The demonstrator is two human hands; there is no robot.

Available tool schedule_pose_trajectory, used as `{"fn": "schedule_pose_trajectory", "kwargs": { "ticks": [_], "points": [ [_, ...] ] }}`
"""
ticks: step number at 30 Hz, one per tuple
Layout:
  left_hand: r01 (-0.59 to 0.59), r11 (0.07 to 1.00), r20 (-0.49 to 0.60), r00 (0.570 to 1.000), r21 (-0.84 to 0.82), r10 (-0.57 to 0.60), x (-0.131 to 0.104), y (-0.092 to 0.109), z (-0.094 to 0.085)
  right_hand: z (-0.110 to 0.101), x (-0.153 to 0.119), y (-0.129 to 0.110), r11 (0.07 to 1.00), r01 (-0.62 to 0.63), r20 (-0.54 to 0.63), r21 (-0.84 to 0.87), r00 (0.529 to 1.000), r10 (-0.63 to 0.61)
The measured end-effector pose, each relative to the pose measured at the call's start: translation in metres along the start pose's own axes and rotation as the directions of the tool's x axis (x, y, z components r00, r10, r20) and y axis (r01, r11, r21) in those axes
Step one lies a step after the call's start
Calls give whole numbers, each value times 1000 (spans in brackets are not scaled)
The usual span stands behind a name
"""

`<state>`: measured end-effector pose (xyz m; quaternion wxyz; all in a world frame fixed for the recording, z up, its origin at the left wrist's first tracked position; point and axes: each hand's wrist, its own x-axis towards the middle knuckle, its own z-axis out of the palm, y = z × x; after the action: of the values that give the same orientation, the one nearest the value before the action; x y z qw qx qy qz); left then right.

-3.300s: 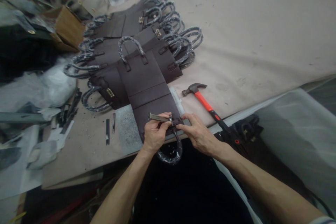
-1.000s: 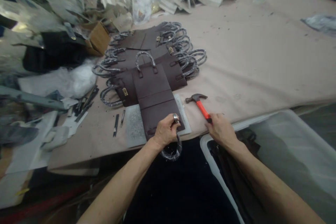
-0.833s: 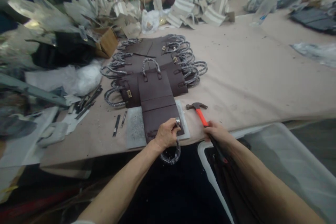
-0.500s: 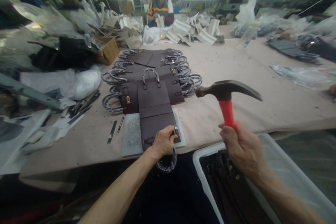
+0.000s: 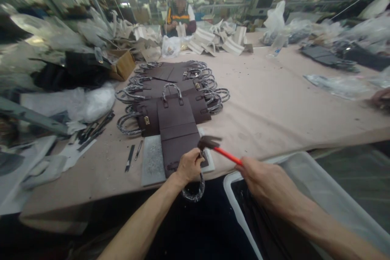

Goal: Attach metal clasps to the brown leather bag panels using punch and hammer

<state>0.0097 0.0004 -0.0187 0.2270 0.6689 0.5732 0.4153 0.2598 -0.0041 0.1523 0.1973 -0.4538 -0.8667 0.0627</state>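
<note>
Right hand: we're gripping the hammer | left hand: we're pinching a metal tool over the brown bag

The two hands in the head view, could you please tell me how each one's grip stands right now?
Left hand: closed, pinching a small item, mostly hidden beside the hammer.
Right hand: closed around the hammer's handle.

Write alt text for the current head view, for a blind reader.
The right hand holds a red-handled claw hammer, its dark head close by the pinching left hand at the near end of a flat, dark brown bag with plastic-wrapped handles. Similar brown bags lie beyond it on a beige-covered table, with a person at the far side.
</note>
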Motion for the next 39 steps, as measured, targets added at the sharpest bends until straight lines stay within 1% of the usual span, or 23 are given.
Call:
{"fn": "schedule_pose_trajectory", "kwargs": {
  "ticks": [2,3,6,10,12,14,16,18,20,21,23,24,26,27,28,30,31,32,33,34,36,38,39],
  "points": [
    [3,1000,-3,1000,1,-3,-1,0,-1,6,-1,7,999,13,101,-47,995,-9],
    [0,1000,-2,1000,-1,0,-1,1,-1,9,0,13,998,-14,123,-57,992,21],
    [2,1000,12,1000,-6,-2,0,3,-2,29,5,39,980,-196,182,-33,963,199],
    [5,1000,45,999,12,-6,2,5,-3,84,19,80,910,-410,323,62,871,371],
    [3,1000,47,999,27,-4,3,6,-4,111,27,91,896,-443,321,31,853,411],
    [8,999,49,999,42,-10,3,7,-6,133,32,92,903,-431,273,-1,868,414],
    [16,999,50,999,47,-18,3,8,-6,149,34,82,947,-321,170,18,934,314],
    [25,999,49,998,38,-27,1,9,-5,164,32,66,988,-90,82,124,993,80],
    [49,999,33,998,-5,-48,1,10,-2,180,27,48,952,140,55,272,985,-161],
    [79,996,8,997,-52,-79,2,11,0,187,24,39,923,195,69,333,971,-230],
    [185,959,-91,974,-216,-209,7,10,0,198,18,27,905,203,107,375,960,-260],
    [243,912,-153,940,-330,-306,11,9,-4,200,16,23,915,179,122,362,964,-237],
    [314,783,-216,846,-537,-487,19,4,-21,197,14,18,936,133,158,325,969,-192],
    [324,724,-225,805,-609,-549,21,0,-36,194,15,15,944,123,178,306,967,-184],
    [338,700,-214,791,-629,-574,21,-5,-55,189,17,13,950,123,193,285,964,-183],
    [370,731,-246,774,-573,-584,14,-19,-102,179,25,9,960,142,205,240,960,-193],
    [437,798,-284,771,-416,-570,7,-27,-128,175,29,7,965,154,203,214,959,-198],
    [510,838,-336,767,-197,-546,-2,-36,-153,173,34,4,968,167,199,187,959,-204],
    [576,816,-383,764,44,-519,-13,-46,-178,171,38,2,970,181,197,161,957,-212],
    [632,732,-398,759,254,-516,-24,-55,-200,170,43,1,971,198,201,138,954,-223],
    [696,486,-409,710,528,-573,-46,-74,-235,170,50,-2,963,246,242,109,933,-265],
    [714,275,-408,625,644,-666,-66,-90,-257,170,56,-4,946,306,305,104,896,-324],
    [715,207,-408,584,668,-702,-73,-96,-262,169,58,-5,934,340,334,104,873,-355]
  ]
}}
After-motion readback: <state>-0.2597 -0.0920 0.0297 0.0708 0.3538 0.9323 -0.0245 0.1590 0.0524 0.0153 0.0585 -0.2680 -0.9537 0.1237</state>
